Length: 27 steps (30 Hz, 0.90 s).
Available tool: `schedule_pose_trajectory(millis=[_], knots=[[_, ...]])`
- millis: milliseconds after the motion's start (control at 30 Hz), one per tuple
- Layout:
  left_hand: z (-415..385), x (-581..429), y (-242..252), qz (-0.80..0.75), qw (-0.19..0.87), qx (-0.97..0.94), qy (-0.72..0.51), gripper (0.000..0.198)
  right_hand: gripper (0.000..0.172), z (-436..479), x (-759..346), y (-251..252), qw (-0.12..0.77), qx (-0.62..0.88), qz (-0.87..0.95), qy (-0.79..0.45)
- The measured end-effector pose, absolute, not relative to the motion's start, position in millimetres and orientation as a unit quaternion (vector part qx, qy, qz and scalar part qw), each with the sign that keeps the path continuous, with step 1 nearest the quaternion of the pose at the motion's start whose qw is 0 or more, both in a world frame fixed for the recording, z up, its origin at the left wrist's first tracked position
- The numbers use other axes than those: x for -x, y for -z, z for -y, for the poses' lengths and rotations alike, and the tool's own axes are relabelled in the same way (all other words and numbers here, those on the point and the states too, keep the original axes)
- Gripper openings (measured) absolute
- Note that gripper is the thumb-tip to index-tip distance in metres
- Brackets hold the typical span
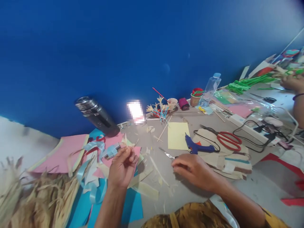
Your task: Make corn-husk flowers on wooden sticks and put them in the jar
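Observation:
My left hand (pixel 123 163) is raised over the left part of the table, its thumb and fingertips pinched together. A thin pale strip, apparently dried husk (pixel 129 141), shows at the fingertips; most of it is hard to make out. Close behind this hand lies a roll of light blue ribbon (pixel 111 151). My right hand (pixel 191 169) rests low over the table with curled fingers at the dark handle of small scissors (pixel 167 154). The blades point away to the left, and the handle is mostly hidden under the fingers.
A blue glue gun (pixel 198 146) and red-handled scissors (pixel 229 141) lie right of a yellow sheet (pixel 178 135). A dark flask (pixel 98 117) stands back left. Dried husks (pixel 47 199) fill the front left. Another person's hand (pixel 293 83) is at far right.

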<state>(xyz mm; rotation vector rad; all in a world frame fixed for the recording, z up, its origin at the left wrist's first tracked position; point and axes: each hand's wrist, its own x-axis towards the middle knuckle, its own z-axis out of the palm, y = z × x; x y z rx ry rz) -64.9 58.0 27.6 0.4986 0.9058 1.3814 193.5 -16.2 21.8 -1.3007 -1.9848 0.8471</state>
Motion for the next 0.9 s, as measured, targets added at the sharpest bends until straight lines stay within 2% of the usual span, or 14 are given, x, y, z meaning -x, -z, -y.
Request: schedule_pose_trajectory(millis=[200,367,567,700,900], knots=[[-57.6,62.6,-23.0,-0.388,0.656,-0.221,-0.609,0.026,0.02,34.0,-205.3,2.5,0.306,0.566,0.661,-0.385],[-46.3,45.0,-16.2,-0.372,0.697,-0.198,-0.58,0.025,0.017,25.6,-165.0,7.7,0.351,0.534,0.63,-0.441],[-36.6,33.1,-6.4,-0.361,0.71,-0.194,-0.573,0.025,0.014,13.5,-118.5,15.8,0.354,0.502,0.598,-0.515],[-36.2,30.7,-2.2,-0.355,0.715,-0.201,-0.568,0.026,0.012,10.7,-115.4,22.8,0.375,0.514,0.569,-0.52],[-34.6,30.4,-0.8,-0.356,0.723,-0.213,-0.553,0.024,0.02,10.9,-119.5,24.2,0.401,0.507,0.506,-0.571]])
